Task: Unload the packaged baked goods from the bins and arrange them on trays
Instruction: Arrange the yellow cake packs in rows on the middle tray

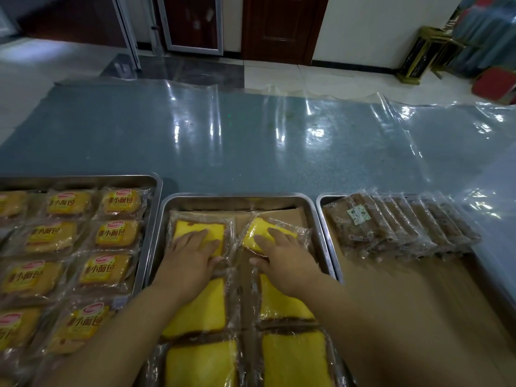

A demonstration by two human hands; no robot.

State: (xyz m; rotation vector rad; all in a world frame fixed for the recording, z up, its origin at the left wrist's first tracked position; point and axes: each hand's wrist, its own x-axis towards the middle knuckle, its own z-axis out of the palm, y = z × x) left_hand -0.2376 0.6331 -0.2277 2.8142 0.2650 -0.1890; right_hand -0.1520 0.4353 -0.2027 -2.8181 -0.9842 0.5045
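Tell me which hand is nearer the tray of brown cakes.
Right. The right hand rests on the tilted yellow cake pack, beside the brown-cake tray; the left hand rests on the pack further left.

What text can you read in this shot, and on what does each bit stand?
"小面包": yellow label of each bread pack in the left tray.
Red logo above it: too blurred to read.
White label on the brown packs: too small to read.
Wrap print on the cake packs: blurred.
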